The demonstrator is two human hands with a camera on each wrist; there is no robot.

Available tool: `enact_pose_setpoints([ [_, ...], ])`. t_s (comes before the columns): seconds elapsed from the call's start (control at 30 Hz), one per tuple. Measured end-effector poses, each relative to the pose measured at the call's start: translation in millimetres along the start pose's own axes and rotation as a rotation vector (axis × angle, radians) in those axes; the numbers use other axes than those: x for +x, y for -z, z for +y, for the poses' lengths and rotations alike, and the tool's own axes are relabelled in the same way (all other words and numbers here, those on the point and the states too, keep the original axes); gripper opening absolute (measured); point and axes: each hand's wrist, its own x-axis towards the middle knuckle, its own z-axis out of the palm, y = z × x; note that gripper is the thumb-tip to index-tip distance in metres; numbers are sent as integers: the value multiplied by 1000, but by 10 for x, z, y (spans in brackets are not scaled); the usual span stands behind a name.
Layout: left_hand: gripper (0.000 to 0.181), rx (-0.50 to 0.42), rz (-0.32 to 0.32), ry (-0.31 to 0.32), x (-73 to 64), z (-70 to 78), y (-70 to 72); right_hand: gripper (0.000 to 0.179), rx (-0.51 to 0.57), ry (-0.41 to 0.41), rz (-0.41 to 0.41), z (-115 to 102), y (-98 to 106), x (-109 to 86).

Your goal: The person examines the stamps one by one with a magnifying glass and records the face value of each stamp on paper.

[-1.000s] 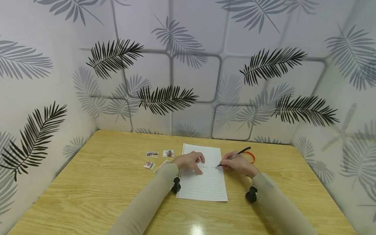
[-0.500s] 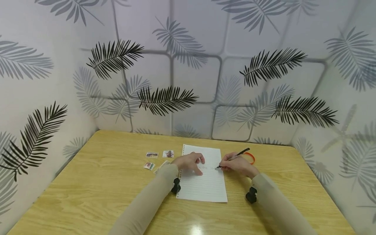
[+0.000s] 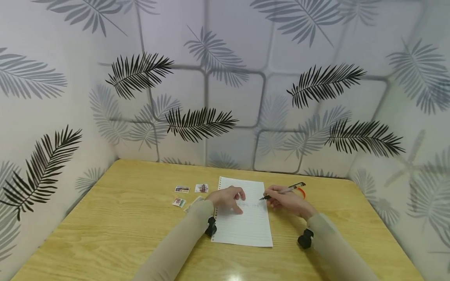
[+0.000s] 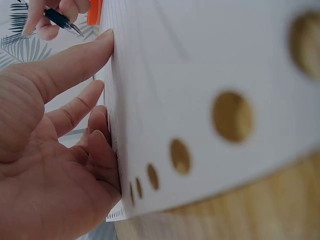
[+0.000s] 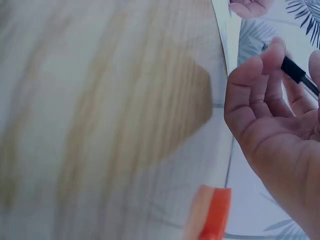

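Observation:
A sheet of lined, hole-punched paper (image 3: pixel 242 232) lies on the table, with a short line of faint handwriting (image 3: pixel 255 205) across it. My left hand (image 3: pixel 227 198) rests on the sheet's left part, thumb and fingers spread and loosely bent; the left wrist view has the thumb tip (image 4: pixel 107 42) against the paper. At the sheet's right edge my right hand (image 3: pixel 286 201) pinches a black-and-clear pen (image 3: pixel 294 186). In the left wrist view the pen's tip (image 4: pixel 79 33) stands a little off the paper surface.
Several small picture cards (image 3: pixel 182 189) lie left of the paper, one partly hidden behind the left forearm. An orange ring (image 3: pixel 301 192) is just behind the right hand. A patterned wall (image 3: pixel 232 144) stands along the table's far edge.
The right hand has drawn slightly right and the pen tip has come up from the writing, the pen now lying flatter. The left hand stays in place on the paper.

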Motion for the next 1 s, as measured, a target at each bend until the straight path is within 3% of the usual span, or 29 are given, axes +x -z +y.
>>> enact_pose_setpoints([
  [0.23,39,-13,-2,-4,-26,21,0,39,-169,97,45,-35,51,-83],
  [0.4,39,-31,-2,4,-28,27,-5,35,-173,96,28,-72,114,-150],
  [0.6,38,-47,-5,3,-7,26,-2,44,-140,167,-41,-68,184,-210],
  [0.83,37,-36,-16,-8,3,27,-2,44,13,76,-17,10,215,-204],
  [1.0,39,-45,-3,3,10,23,-30,46,-64,54,15,49,205,-212],
])
